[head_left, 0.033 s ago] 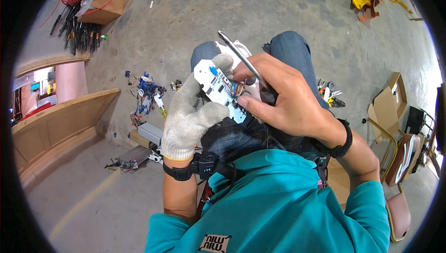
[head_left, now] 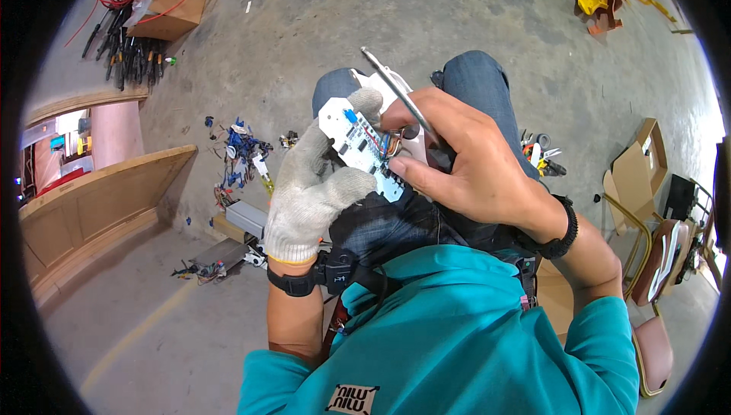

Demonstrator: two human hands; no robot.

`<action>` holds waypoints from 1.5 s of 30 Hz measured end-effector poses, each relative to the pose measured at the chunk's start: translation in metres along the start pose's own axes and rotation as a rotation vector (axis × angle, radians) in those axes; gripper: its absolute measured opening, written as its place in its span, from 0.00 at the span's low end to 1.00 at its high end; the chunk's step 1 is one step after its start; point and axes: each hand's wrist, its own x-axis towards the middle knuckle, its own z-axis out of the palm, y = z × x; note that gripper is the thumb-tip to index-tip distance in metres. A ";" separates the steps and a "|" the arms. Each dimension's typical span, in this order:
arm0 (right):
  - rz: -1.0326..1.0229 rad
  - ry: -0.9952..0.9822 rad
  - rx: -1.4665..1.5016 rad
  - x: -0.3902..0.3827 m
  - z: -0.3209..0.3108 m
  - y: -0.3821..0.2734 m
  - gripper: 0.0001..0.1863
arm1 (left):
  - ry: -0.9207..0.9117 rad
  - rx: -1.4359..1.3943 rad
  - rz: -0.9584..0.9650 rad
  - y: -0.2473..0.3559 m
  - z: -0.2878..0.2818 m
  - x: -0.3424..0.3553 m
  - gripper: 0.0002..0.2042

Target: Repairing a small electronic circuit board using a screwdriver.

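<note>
While we look down through the head view, the circuit board (head_left: pixel 358 145) sits above our lap, pinched between the thumb and fingers of our gloved left hand (head_left: pixel 308 175). Our bare right hand (head_left: pixel 480 164) is curled around a long metal tool (head_left: pixel 396 87), its handle hidden, with the thumb tip at the board's edge beside the coloured wires (head_left: pixel 393 145). A white part (head_left: pixel 371 81) lies behind, partly covered by our fingers. As for progress, we judge that the board is already out in the open, its face bare, whereas the wires appear to be joined to it; whether any is loose, we cannot tell. On the floor to our left lies a scatter of blue parts (head_left: pixel 240 145), well apart from our hands.
</note>
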 end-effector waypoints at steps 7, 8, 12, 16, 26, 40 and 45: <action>0.004 -0.055 -0.037 0.000 -0.006 -0.001 0.17 | 0.004 0.069 -0.028 0.008 0.000 0.000 0.40; 0.014 -0.068 -0.032 0.001 -0.007 -0.001 0.15 | -0.006 0.111 -0.069 0.011 0.000 -0.001 0.40; 0.001 -0.049 -0.012 0.002 -0.005 0.001 0.11 | -0.002 0.131 -0.048 0.013 0.003 -0.003 0.39; -0.001 -0.055 0.007 0.001 -0.005 0.001 0.12 | 0.030 0.107 -0.084 0.012 0.003 -0.005 0.39; -0.036 -0.005 0.067 -0.002 -0.004 -0.011 0.12 | 0.030 -0.114 -0.052 0.009 0.002 -0.007 0.41; -0.102 -0.115 -0.040 -0.011 -0.002 -0.030 0.15 | -0.046 -0.279 -0.057 0.002 -0.003 -0.003 0.40; -0.114 -0.161 -0.052 -0.013 -0.003 -0.030 0.18 | 0.087 -0.189 -0.149 0.002 -0.001 -0.006 0.39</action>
